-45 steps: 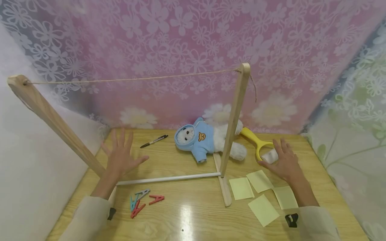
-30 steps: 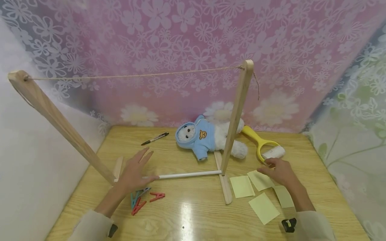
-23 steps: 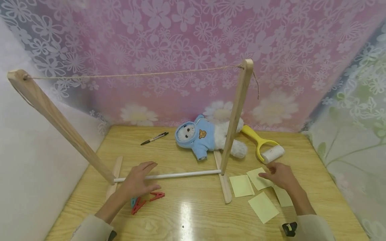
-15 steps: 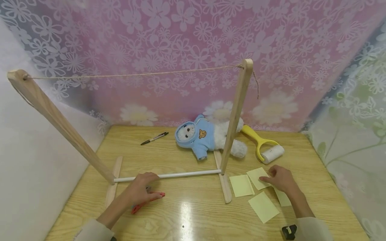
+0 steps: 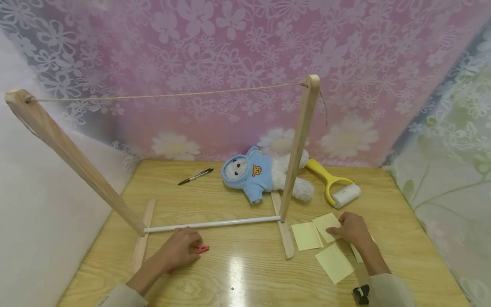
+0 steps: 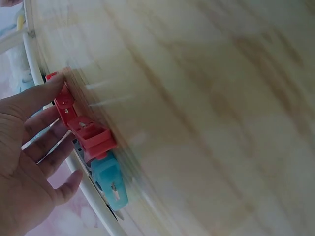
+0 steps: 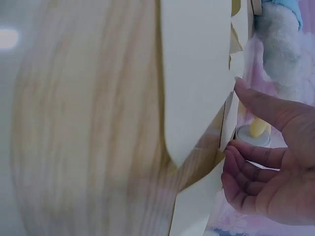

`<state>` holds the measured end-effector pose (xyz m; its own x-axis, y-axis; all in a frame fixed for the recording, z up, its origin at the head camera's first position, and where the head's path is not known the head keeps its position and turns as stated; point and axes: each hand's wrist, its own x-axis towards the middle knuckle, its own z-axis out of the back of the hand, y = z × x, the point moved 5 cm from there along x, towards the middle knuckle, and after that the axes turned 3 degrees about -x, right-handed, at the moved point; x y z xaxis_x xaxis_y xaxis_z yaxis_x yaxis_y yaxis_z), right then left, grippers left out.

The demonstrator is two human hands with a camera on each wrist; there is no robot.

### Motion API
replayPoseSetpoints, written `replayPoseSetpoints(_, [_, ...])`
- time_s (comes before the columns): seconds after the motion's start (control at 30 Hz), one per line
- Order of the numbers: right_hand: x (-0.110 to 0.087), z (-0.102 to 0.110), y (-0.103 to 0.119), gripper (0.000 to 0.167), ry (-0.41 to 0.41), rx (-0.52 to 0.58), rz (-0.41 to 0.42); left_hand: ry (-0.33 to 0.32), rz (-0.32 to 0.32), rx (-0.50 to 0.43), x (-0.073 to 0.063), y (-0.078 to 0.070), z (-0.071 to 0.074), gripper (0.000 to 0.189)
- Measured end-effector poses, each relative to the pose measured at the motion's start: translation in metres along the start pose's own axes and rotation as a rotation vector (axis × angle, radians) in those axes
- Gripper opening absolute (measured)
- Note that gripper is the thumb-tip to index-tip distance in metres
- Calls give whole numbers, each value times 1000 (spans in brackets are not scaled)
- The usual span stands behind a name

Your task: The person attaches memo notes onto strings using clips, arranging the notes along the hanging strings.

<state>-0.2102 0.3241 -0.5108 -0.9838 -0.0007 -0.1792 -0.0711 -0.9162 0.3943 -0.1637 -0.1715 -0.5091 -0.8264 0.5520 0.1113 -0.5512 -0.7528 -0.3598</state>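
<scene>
In the head view my left hand (image 5: 180, 248) reaches low over the table in front of the white bar. Its thumb and fingers close around a red clothespin (image 5: 203, 249) lying on the table; in the left wrist view the thumb tip lies on it. Another red clothespin (image 6: 93, 137) and a blue one (image 6: 110, 182) lie beside the fingers, with a grey one partly hidden. My right hand (image 5: 353, 230) is over yellow sticky notes (image 5: 335, 263), its thumb touching the upper right note (image 5: 326, 226). In the right wrist view thumb and loosely curled fingers stand apart.
A wooden frame (image 5: 299, 149) with a string (image 5: 172, 94) and a white bar (image 5: 226, 223) spans the table. Behind lie a pen (image 5: 195, 176), a plush toy in a blue hoodie (image 5: 258, 171) and a yellow-handled lint roller (image 5: 345, 196).
Both hands have come down from spread positions. The left moved right and toward the person, onto the clothespins, its fingers closing in. The right moved from beside the lint roller to the notes.
</scene>
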Motion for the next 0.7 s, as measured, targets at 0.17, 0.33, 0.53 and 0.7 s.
replayPoseSetpoints(0.17, [1,0,2,54,0,-3,-21,-46,-23,45,0,0,0,20])
replayPoseSetpoints(0.33, [2,2,2,66,10,24,-20,-51,-7,34,1,-2,-1,17])
replayPoseSetpoints(0.53, [-2,1,0,49,-13,39,-26,-30,17,18,4,-6,2,17])
replayPoseSetpoints(0.7, [-5,-1,1,48,-50,34,6,-54,5,-15,6,-8,8,15])
